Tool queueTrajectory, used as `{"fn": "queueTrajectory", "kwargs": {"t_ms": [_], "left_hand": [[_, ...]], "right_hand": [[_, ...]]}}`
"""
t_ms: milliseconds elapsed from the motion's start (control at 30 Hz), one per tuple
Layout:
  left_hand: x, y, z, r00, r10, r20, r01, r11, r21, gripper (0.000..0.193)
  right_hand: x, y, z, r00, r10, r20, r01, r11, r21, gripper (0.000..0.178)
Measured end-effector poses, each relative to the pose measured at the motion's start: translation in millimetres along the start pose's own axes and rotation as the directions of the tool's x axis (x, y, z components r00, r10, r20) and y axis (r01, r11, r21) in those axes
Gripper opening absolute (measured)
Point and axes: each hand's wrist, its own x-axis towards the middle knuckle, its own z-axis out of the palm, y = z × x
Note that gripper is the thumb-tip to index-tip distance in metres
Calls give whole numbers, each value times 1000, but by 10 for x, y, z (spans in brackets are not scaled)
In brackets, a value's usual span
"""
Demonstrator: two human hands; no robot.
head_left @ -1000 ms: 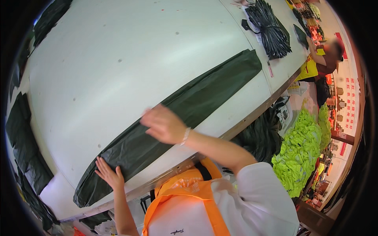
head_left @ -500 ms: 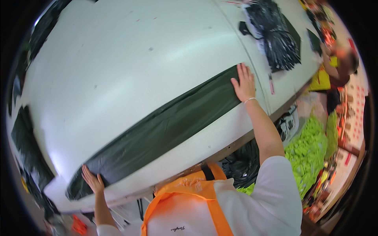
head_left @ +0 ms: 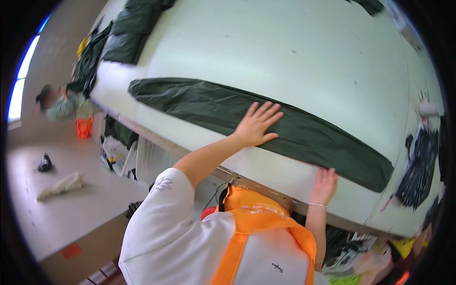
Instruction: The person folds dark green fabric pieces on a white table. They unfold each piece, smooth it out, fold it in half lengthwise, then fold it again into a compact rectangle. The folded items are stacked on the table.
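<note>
A long, folded strip of dark green, slightly shiny sheet material [head_left: 204,102] lies slantwise across the white table [head_left: 285,57], its far-left end rounded and creased. My left hand [head_left: 256,124] rests flat near the strip's middle, with its fingers spread. Farther right, my right hand [head_left: 324,185] is at the strip's near edge, fingers stretched out and a thin bracelet on the wrist. Nothing is gripped in either hand. Whether the right fingertips press on the material or only meet its edge, I cannot tell.
Dark green folded bundles [head_left: 126,42] lie at the table's far left, near a person [head_left: 66,104]. A bunch of black plastic strips [head_left: 419,166] and a pink pen-like tool [head_left: 387,203] are at the right. Below the left edge stands a white crate [head_left: 154,161].
My view has swung left. My left hand has moved from the strip's left end to its middle; my right hand has left the right end for the near edge.
</note>
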Motion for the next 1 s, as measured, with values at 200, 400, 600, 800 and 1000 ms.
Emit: {"fn": "queueTrajectory", "kwargs": {"t_ms": [200, 400, 600, 800, 1000], "left_hand": [[188, 321, 227, 987, 41, -157, -53, 996, -75, 72], [148, 719, 129, 983, 61, -172, -156, 774, -614, 62], [-1168, -1307, -1238, 886, -279, 370, 398, 50, -916, 59], [-2374, -2859, -1759, 739, -465, 487, 151, -590, -793, 101], [-2209, -2779, -1593, 580, -772, 259, 413, 5, -911, 48]], "right_hand": [[1496, -762, -679, 979, -18, -201, 84, 942, 325, 34], [1177, -2292, 110, 793, -588, -159, 594, 805, -12, 30], [-1417, -1120, 2570, 498, -830, 252, 808, 338, -483, 33], [-1862, 1302, 3167, -67, -57, 996, 933, -357, 43, 60], [-2007, 1786, 2946, -309, 22, 951, 950, -33, 310, 56]]}}
